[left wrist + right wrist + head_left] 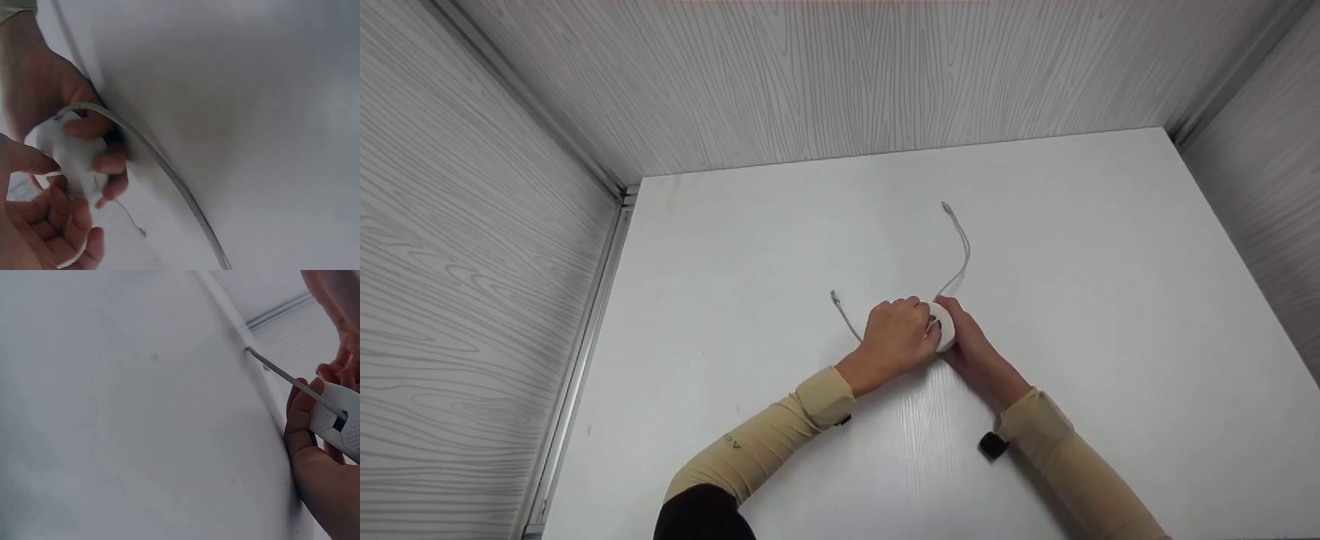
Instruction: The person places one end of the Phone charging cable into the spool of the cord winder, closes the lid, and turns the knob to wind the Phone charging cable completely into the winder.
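Right hand perhaps touches white table; walls woodgrain.

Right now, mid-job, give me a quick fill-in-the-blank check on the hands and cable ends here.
The right hand grips a device coloured ____.
In the head view, the farther cable end lies to the ____ of the nearer cable end.
There, black cloth shows on the person's ____ side.

white; right; left

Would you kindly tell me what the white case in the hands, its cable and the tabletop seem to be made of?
White case: probably moulded plastic, matte with fine dimples. Cable: likely sheathed in flexible plastic, smooth and faintly shiny. Tabletop: perhaps laminated board, judging by its satin sheen; its core is hidden.
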Motion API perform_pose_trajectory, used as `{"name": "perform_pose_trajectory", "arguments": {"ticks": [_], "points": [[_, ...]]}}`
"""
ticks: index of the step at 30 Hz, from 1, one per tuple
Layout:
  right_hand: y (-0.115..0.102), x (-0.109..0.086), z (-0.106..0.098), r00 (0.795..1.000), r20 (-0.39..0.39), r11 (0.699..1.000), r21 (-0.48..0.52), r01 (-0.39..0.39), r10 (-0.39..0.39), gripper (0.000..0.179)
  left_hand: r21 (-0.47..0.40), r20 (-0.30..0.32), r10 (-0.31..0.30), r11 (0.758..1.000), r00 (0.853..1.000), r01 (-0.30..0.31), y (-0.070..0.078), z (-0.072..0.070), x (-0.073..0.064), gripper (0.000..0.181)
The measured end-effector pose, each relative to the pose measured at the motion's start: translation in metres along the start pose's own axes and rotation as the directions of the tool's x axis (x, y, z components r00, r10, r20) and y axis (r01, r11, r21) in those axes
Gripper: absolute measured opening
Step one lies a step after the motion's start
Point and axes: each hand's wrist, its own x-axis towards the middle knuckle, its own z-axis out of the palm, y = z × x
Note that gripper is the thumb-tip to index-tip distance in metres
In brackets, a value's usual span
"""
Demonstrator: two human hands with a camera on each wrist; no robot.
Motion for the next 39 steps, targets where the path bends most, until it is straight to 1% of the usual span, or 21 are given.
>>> {"name": "perform_pose_trajectory", "arguments": {"ticks": [1, 2, 3, 5, 7, 9, 10, 11, 13, 16, 18, 21, 25, 28, 29, 30, 32, 33, 35, 37, 39], "points": [[0.001, 0.000, 0.000, 1.000, 0.002, 1.000, -0.013, 0.001, -0.001, 0.034, -0.044, 0.036, -0.052, 0.998, 0.998, 0.054, 0.002, -0.001, 0.000, 0.030], [0.001, -0.001, 0.000, 1.000, 0.007, 1.000, -0.029, 0.003, -0.003, 0.034, -0.089, 0.073, -0.103, 0.990, 0.992, 0.109, 0.004, -0.002, 0.001, 0.032], [0.002, -0.001, 0.000, 1.000, 0.015, 0.999, -0.043, 0.006, -0.005, 0.034, -0.130, 0.115, -0.150, 0.978, 0.982, 0.164, 0.006, -0.003, 0.001, 0.034], [0.002, -0.001, 0.001, 1.000, 0.018, 0.997, -0.072, 0.007, -0.006, 0.036, -0.197, 0.193, -0.234, 0.942, 0.953, 0.271, 0.008, -0.005, 0.002, 0.035], [0.003, -0.001, 0.002, 1.000, 0.023, 0.997, -0.076, 0.005, -0.003, 0.036, -0.246, 0.250, -0.299, 0.901, 0.921, 0.359, 0.009, -0.005, 0.003, 0.035], [0.003, 0.000, 0.004, 1.000, 0.023, 0.998, -0.066, 0.011, -0.009, 0.035, -0.283, 0.282, -0.344, 0.862, 0.896, 0.420, 0.009, -0.006, 0.003, 0.035], [0.003, 0.000, 0.004, 1.000, 0.019, 0.998, -0.056, 0.014, -0.012, 0.035, -0.295, 0.288, -0.356, 0.850, 0.889, 0.436, 0.008, -0.006, 0.003, 0.036], [0.003, 0.000, 0.004, 1.000, 0.022, 0.999, -0.039, 0.013, -0.012, 0.034, -0.309, 0.291, -0.360, 0.842, 0.886, 0.443, 0.008, -0.006, 0.003, 0.036], [0.004, 0.000, 0.004, 1.000, 0.017, 0.999, -0.034, 0.014, -0.014, 0.034, -0.329, 0.297, -0.342, 0.840, 0.891, 0.432, 0.007, -0.006, 0.002, 0.034], [0.004, 0.000, 0.001, 1.000, 0.014, 0.999, -0.038, -0.002, 0.003, 0.036, -0.351, 0.308, -0.280, 0.855, 0.909, 0.383, 0.005, -0.008, -0.001, 0.032], [0.004, 0.000, -0.001, 1.000, 0.022, 0.999, -0.045, -0.020, 0.021, 0.039, -0.350, 0.311, -0.224, 0.876, 0.923, 0.331, 0.003, -0.011, -0.004, 0.028], [0.002, 0.000, -0.004, 0.999, 0.034, 0.998, -0.059, -0.027, 0.029, 0.046, -0.321, 0.298, -0.148, 0.915, 0.943, 0.245, -0.001, -0.016, -0.007, 0.024], [0.001, 0.001, -0.005, 0.999, 0.037, 0.996, -0.094, -0.012, 0.016, 0.050, -0.213, 0.262, -0.061, 0.970, 0.963, 0.120, -0.005, -0.022, -0.009, 0.021], [0.001, 0.000, -0.005, 0.999, 0.039, 0.995, -0.104, -0.008, 0.013, 0.050, -0.107, 0.221, -0.003, 0.994, 0.975, 0.028, -0.007, -0.022, -0.011, 0.021], [0.001, 0.000, -0.004, 0.999, 0.039, 0.994, -0.112, -0.009, 0.013, 0.051, -0.068, 0.200, 0.013, 0.998, 0.980, 0.001, -0.006, -0.022, -0.011, 0.022], [0.001, 0.000, -0.004, 0.999, 0.044, 0.996, -0.094, -0.010, 0.014, 0.051, -0.035, 0.178, 0.024, 0.999, 0.984, -0.019, -0.006, -0.021, -0.012, 0.023], [0.001, -0.001, -0.002, 0.999, 0.048, 0.997, -0.069, -0.017, 0.021, 0.052, 0.028, 0.128, 0.038, 0.999, 0.991, -0.042, -0.004, -0.018, -0.012, 0.025], [0.001, -0.001, -0.002, 0.998, 0.048, 0.999, -0.038, -0.029, 0.031, 0.052, 0.059, 0.102, 0.041, 0.997, 0.994, -0.047, -0.003, -0.017, -0.011, 0.026], [0.000, -0.001, 0.000, 0.998, 0.054, 0.999, 0.005, -0.043, 0.043, 0.052, 0.094, 0.073, 0.026, 0.995, 0.997, -0.033, -0.001, -0.015, -0.009, 0.027], [-0.001, -0.001, 0.001, 0.997, 0.050, 0.998, 0.035, -0.054, 0.053, 0.052, 0.086, 0.064, -0.006, 0.996, 0.998, 0.001, 0.001, -0.012, -0.005, 0.028], [-0.001, -0.001, 0.000, 0.998, 0.057, 0.999, 0.022, -0.043, 0.042, 0.053, 0.055, 0.075, -0.049, 0.997, 0.996, 0.045, 0.005, -0.009, -0.002, 0.030]]}}
